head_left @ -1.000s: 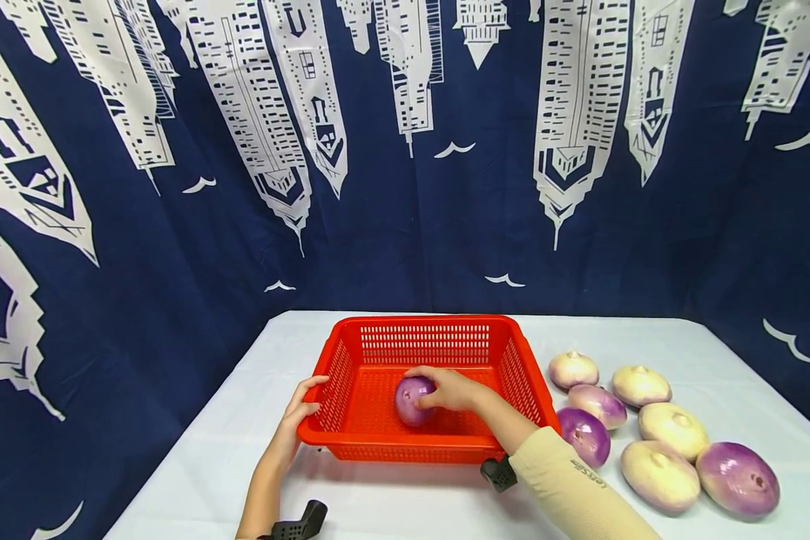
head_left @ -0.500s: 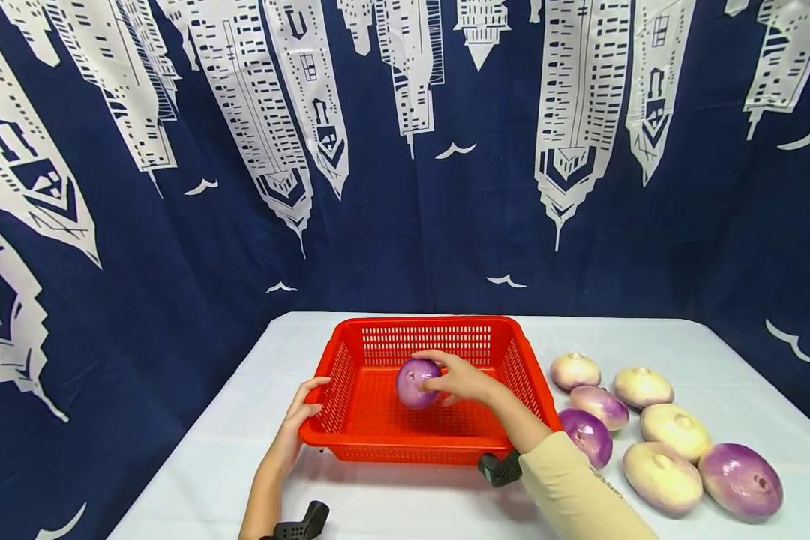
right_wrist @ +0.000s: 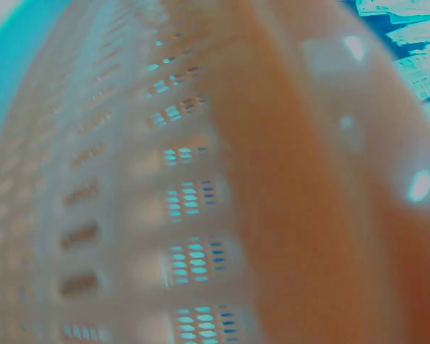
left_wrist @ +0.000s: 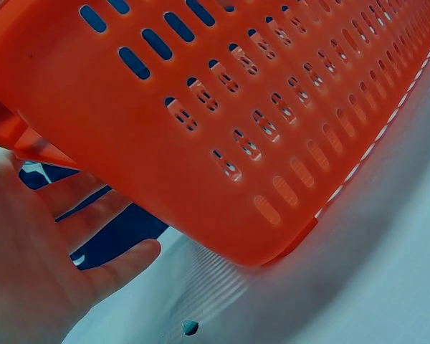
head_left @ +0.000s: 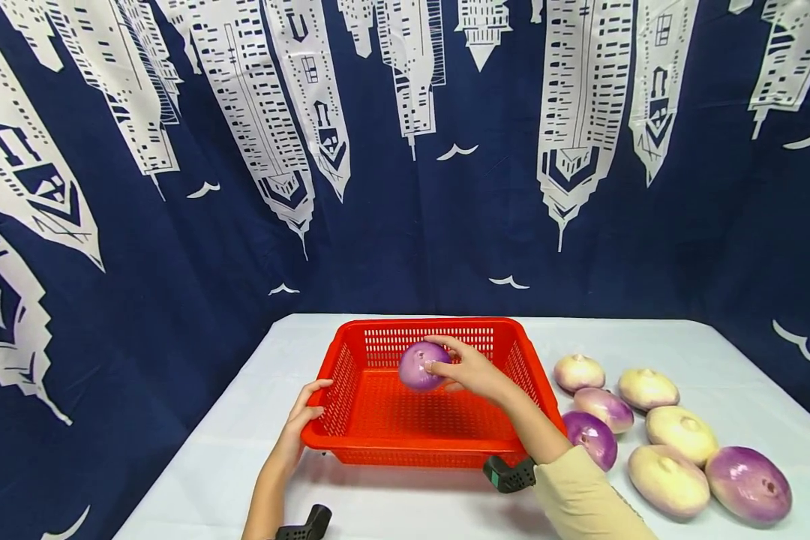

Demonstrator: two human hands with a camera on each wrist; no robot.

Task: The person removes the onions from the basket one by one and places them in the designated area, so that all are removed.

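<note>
My right hand point(head_left: 474, 369) holds a shiny purple turnip point(head_left: 422, 366) with thumb and fingers, over the inside of a red plastic basket point(head_left: 439, 443). In the head view, the turnip overlaps the basket's slotted back wall. My left hand point(head_left: 298, 420) grips the basket's left rim, fingertips over the edge. In the left wrist view, the same hand point(left_wrist: 36, 265) shows beside the basket's corner, with some fingers partly hidden behind the red wall point(left_wrist: 129, 143). Blurred slotted basket wall point(right_wrist: 129, 215) fills much of the right wrist view; the right hand's grip is out of sight there.
Right of the basket lie several more turnips, some cream point(head_left: 668, 480) and some purple point(head_left: 749, 484), on a white tablecloth point(head_left: 196, 465). A purple turnip point(head_left: 590, 439) sits close by the basket's right side. A navy curtain point(head_left: 405, 247) with white building prints hangs behind.
My right hand has lifted the purple turnip up from the basket's floor and slightly toward the back right. The left hand stays on the rim.
</note>
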